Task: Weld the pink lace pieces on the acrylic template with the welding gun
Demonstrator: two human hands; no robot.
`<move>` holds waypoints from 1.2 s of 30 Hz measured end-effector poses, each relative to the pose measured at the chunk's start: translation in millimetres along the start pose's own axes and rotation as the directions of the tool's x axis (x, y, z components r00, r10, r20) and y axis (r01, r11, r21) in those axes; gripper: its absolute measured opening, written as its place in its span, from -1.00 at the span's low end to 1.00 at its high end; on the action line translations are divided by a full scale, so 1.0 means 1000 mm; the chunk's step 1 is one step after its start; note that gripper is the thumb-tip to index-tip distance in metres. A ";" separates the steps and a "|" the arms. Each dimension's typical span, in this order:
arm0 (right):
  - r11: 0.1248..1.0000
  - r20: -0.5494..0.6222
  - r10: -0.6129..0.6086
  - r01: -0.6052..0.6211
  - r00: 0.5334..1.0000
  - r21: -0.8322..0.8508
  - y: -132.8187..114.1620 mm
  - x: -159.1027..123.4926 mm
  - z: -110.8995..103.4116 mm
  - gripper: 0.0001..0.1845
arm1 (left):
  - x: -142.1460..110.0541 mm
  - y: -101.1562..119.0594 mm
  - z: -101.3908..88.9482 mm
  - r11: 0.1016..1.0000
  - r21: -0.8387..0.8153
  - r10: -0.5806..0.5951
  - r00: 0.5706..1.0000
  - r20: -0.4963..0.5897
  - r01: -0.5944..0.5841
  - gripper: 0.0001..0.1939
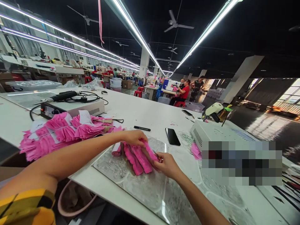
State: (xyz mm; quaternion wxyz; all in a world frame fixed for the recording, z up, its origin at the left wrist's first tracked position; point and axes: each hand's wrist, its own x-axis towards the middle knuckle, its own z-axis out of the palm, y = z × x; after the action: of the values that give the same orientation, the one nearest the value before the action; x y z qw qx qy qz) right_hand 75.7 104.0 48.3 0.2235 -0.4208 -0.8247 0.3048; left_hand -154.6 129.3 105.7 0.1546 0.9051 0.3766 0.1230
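My left hand (136,137) reaches across the table, its fingers closed on the upper end of a pink fabric strip (150,151). Facing it, my right hand (167,165) is closed round a slim tool with a metallic tip (157,155), at the strip's lower end. The tool is too small to name for certain. Beside the strip, more pink fabric pieces (138,159) lie side by side on brown backing, over a scuffed clear sheet (133,184). A small pink roll (116,149) sits left of them.
Bundled pink pieces (67,128) are stacked at left before a control box (93,106) carrying a corded black hand tool (65,95). A marker (142,128) and a phone (172,136) lie beyond my hands. Another box (215,134) stands right; a bin (75,198) sits below the edge.
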 end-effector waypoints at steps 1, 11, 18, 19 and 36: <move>1.000 0.009 -0.001 0.001 1.000 0.006 -0.001 0.001 -0.001 -0.91 | 0.001 0.001 -0.003 0.999 -0.038 0.002 0.999 0.033 -0.001 -0.93; 0.981 0.016 -0.056 0.052 0.998 0.188 -0.005 0.005 -0.025 -0.82 | 0.001 0.015 -0.034 0.959 -0.282 0.006 0.991 0.131 0.031 -0.94; 0.988 -0.174 -0.016 0.043 0.985 0.151 0.019 0.031 -0.064 -0.77 | 0.038 0.000 -0.033 0.991 -0.118 -0.063 0.998 -0.033 0.058 -0.77; 0.992 -0.219 -0.020 0.047 0.976 0.120 0.025 0.035 -0.071 -0.77 | 0.044 -0.002 -0.028 0.996 -0.071 -0.062 0.995 -0.077 0.057 -0.77; 0.988 -0.204 0.002 -0.034 0.979 -0.151 0.109 0.001 -0.049 -0.76 | 0.016 0.008 0.048 0.969 0.246 -0.001 0.996 0.084 -0.020 -0.63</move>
State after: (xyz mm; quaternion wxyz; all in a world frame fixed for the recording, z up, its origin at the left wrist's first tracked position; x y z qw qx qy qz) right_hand 166.2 170.7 8.2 0.2706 -0.4732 -0.8147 0.1976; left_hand -122.2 126.2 66.1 0.0560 0.9234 0.3778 0.0383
